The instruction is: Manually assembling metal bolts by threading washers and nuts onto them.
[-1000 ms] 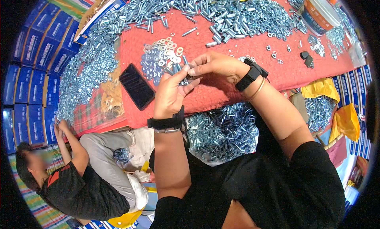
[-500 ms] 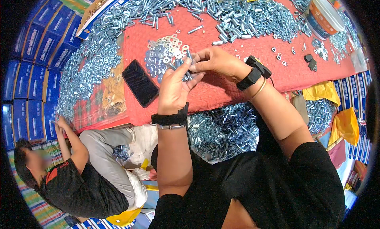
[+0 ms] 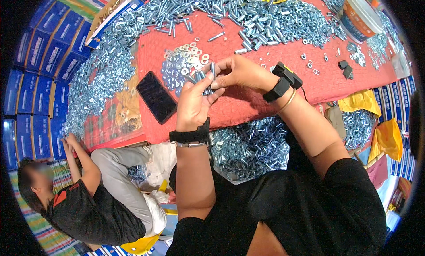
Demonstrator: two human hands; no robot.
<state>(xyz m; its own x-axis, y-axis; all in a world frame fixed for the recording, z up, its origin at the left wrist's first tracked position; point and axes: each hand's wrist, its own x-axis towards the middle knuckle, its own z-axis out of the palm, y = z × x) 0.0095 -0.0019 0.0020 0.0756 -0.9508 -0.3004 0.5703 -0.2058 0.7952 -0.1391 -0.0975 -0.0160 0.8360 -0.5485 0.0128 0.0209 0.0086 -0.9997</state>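
My left hand (image 3: 193, 104) is closed around several metal bolts (image 3: 202, 75), held over the red cloth at the near edge of the table. Against it, my right hand (image 3: 242, 74) pinches one upright bolt (image 3: 212, 69) between thumb and fingers. Fingers partly cover the lower ends of the bolts. Just beyond my left hand lie flat pale washers (image 3: 195, 55) and a patch of translucent bluish discs (image 3: 171, 73). A black phone (image 3: 156, 97) rests left of my left wrist.
Heaps of metal sleeves and nuts (image 3: 265, 23) cover the far side. A white bucket (image 3: 361, 17) stands at the far right. Blue boxes (image 3: 42, 57) are stacked at the left, near a seated co-worker (image 3: 95, 211). More bolts (image 3: 252, 145) lie below the table edge.
The view has shifted slightly. My right hand has come down a little beside the left one, and the pinched bolt stands more upright.
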